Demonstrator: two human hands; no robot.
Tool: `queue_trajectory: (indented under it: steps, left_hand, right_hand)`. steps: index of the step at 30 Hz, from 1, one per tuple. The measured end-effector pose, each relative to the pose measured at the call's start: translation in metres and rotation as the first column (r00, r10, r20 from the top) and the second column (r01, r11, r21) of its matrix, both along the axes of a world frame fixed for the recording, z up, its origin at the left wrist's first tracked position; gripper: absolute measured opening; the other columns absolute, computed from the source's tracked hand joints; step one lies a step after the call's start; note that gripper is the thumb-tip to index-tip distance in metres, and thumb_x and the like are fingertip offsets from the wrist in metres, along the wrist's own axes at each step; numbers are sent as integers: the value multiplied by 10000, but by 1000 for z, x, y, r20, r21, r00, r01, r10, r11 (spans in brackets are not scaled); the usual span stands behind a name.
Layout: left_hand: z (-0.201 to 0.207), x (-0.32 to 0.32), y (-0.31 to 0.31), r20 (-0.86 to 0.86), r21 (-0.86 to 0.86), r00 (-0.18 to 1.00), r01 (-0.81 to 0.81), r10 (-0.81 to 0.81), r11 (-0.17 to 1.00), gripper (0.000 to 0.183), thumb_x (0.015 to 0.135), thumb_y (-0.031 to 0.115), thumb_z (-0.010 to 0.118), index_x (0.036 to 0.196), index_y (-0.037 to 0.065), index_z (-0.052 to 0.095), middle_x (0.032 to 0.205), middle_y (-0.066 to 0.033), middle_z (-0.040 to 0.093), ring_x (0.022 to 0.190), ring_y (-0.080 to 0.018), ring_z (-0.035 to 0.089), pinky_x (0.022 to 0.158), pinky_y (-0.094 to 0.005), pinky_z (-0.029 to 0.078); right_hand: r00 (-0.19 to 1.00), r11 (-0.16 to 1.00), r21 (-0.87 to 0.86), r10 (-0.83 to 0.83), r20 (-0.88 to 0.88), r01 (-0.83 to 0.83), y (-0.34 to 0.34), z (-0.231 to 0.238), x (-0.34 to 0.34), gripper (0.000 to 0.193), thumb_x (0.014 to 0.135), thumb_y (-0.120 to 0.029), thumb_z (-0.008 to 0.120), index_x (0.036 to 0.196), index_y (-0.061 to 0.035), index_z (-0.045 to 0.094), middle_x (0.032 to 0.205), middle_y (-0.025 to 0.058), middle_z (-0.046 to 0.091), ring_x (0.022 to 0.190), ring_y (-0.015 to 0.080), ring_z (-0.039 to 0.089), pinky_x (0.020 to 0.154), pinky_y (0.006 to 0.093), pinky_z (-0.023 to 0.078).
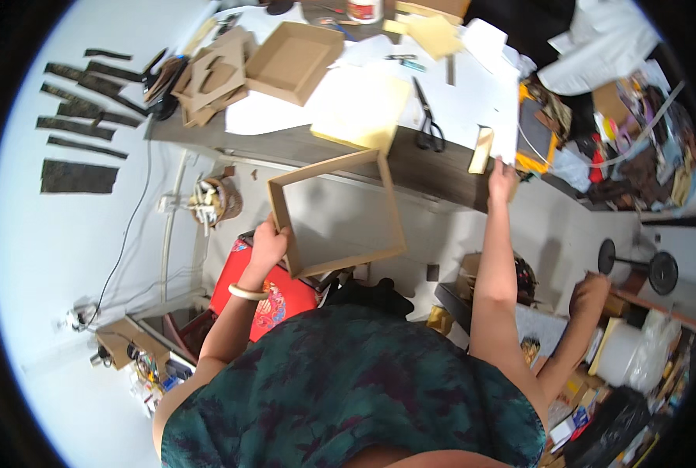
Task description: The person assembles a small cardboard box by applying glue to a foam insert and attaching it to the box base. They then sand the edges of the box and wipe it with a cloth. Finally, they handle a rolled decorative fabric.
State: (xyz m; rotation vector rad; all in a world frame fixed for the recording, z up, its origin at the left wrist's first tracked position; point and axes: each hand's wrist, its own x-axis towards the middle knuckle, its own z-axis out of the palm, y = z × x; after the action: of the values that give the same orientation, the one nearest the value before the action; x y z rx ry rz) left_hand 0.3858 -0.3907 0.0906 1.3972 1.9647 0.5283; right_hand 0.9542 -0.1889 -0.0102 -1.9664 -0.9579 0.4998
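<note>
The left hand (pixel 268 246) is clamped on the lower left rail of an open square cardboard frame (pixel 336 212), held up in front of the dark desk (pixel 434 168) so that the frame hangs just below the desk's near edge and tilts a little, its upper right corner toward the desk. The right hand (pixel 502 181) reaches to that same edge, well to the right of the frame, and its fingers close on the rim of a white sheet (pixel 481 97) that lies on the desk; a small tan card strip (pixel 481 150) stands just left of it, touching or nearly so, I cannot tell which. Black scissors (pixel 427 125) lie on the desk between the frame and the right hand, their long axis running away from the person. A shallow cardboard tray (pixel 293 61) sits farther back, above the frame. Below the frame the floor side is crowded by a red stool (pixel 274 300).
</note>
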Motion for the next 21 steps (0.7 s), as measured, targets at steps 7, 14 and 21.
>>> queue_trajectory:
  steps: [7, 14, 21]
  left_hand:
    - [41, -3, 62, -122, 54, 993, 5, 2, 999, 385, 874, 131, 616, 1225, -24, 583, 861, -326, 686, 890, -517, 670, 830, -581, 537]
    - [64, 25, 177, -132, 39, 990, 56, -50, 998, 413, 865, 183, 654, 1235, -1, 653, 864, -310, 696, 889, -490, 683, 832, -560, 553]
    - [49, 26, 304, -137, 216, 990, 46, -17, 975, 419, 899, 245, 702, 1260, 33, 692, 941, -253, 739, 900, -396, 732, 833, -476, 586]
  right_hand:
    - [618, 697, -53, 594, -515, -715, -78, 95, -170, 455, 1034, -386, 643, 1373, -83, 625, 1118, 75, 747, 1001, 173, 705, 840, 323, 553]
    - [687, 674, -175, 726, -21, -717, -21, 121, -201, 381, 957, -228, 656, 1267, -7, 638, 899, 215, 728, 823, 379, 724, 723, 468, 558]
    - [762, 780, -81, 625, 169, -621, 73, 94, -207, 296, 933, -217, 637, 1108, 20, 667, 822, 247, 701, 820, 431, 700, 710, 521, 546]
